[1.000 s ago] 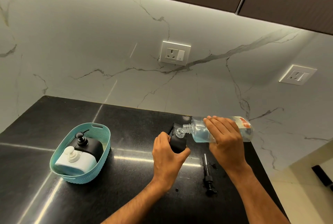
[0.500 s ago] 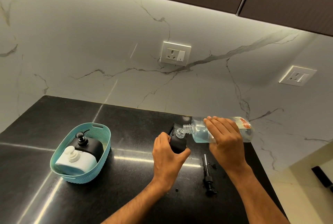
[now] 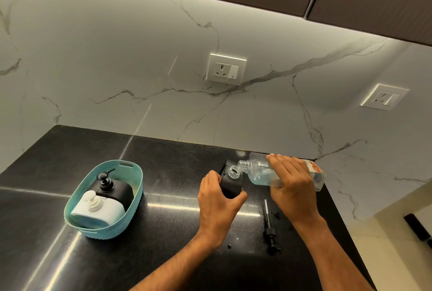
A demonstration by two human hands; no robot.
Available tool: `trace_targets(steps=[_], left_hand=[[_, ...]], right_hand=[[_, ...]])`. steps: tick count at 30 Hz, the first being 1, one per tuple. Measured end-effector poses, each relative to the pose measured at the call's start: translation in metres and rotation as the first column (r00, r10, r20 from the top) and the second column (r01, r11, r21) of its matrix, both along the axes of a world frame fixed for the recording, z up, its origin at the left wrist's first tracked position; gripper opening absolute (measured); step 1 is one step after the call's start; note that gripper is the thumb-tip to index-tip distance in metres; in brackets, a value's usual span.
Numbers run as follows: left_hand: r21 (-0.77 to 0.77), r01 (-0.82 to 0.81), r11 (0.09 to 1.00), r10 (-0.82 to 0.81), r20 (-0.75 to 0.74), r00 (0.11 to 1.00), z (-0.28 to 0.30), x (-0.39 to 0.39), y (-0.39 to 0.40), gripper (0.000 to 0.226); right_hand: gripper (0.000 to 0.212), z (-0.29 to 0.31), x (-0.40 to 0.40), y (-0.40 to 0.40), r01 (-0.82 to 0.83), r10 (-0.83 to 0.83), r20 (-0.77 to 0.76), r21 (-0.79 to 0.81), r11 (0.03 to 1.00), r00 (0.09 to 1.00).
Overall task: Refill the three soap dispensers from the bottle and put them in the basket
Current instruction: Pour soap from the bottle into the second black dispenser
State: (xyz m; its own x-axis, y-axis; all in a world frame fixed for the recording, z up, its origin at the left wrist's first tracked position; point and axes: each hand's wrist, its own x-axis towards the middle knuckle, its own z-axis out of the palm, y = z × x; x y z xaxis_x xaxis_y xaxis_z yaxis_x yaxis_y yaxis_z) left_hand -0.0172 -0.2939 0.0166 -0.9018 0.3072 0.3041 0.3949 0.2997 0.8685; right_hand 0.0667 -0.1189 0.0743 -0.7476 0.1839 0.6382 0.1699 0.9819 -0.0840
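A: Marble wall (image 3: 117, 61) behind, black tabletop (image 3: 163, 162) below. Where does everything sit relative to the basket (image 3: 79, 215)?

B: Inside the basket lie two dispensers, a white one (image 3: 98, 211) at the near end and a black one (image 3: 121, 192) just behind it, both with pumps on. Well to the right of the basket stands the third dispenser (image 3: 231, 185), black, its clear neck uncapped.

A: And the hands?

B: The left hand (image 3: 217, 206) grips that third dispenser, fingers curled round its body. The right hand (image 3: 292, 185) is wrapped over the bottle (image 3: 259, 171), which is tipped almost flat, its open mouth just above the dispenser's neck. Clear liquid fills the bottle's lower side.

A: Anything loose?

B: A black pump (image 3: 270, 225) lies flat on the tabletop, farther right of the basket, between the two forearms. Two sockets (image 3: 226, 69) are set in the wall.
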Motion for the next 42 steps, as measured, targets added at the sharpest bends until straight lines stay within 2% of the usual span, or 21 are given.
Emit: trace_targets(steps=[8,11,17,22,26,31,35,42], left_hand=[[0.011,0.016,1.000,-0.015,-0.047,0.999,0.003,-0.004,-0.001,0.043],[0.048,0.024,0.999,-0.022,-0.052,0.998,0.003,-0.008,-0.001,0.044],[0.081,0.077,0.994,-0.071,-0.072,0.995,-0.002,-0.013,0.001,0.044],[0.128,0.111,0.986,-0.105,-0.054,0.993,-0.002,-0.020,0.003,0.043],[0.188,0.159,0.969,-0.163,0.003,0.987,-0.001,-0.031,0.003,0.042],[0.252,0.188,0.949,-0.212,0.071,0.975,-0.003,-0.048,0.006,0.045],[0.276,0.205,0.939,-0.241,0.103,0.965,-0.005,-0.060,0.014,0.043],[0.271,0.256,0.928,-0.301,0.140,0.943,-0.010,-0.077,0.026,0.045]], right_hand=[[0.068,-0.008,0.002,0.002,-0.005,0.006,0.001,-0.221,0.975,1.000],[0.066,-0.010,0.001,0.006,-0.043,0.029,-0.046,-0.328,0.944,0.998],[0.068,-0.006,-0.006,0.013,-0.077,0.014,-0.118,-0.546,0.834,0.993],[0.067,-0.005,-0.015,0.031,-0.094,0.009,-0.121,-0.721,0.687,0.993],[0.072,-0.006,-0.025,0.051,-0.090,-0.009,-0.120,-0.790,0.606,0.993],[0.069,-0.009,-0.038,0.083,-0.090,-0.020,-0.117,-0.850,0.518,0.993],[0.070,-0.015,-0.048,0.111,-0.076,-0.035,-0.105,-0.875,0.477,0.994],[0.075,-0.043,-0.071,0.151,-0.005,-0.109,-0.045,-0.940,0.340,0.993]])
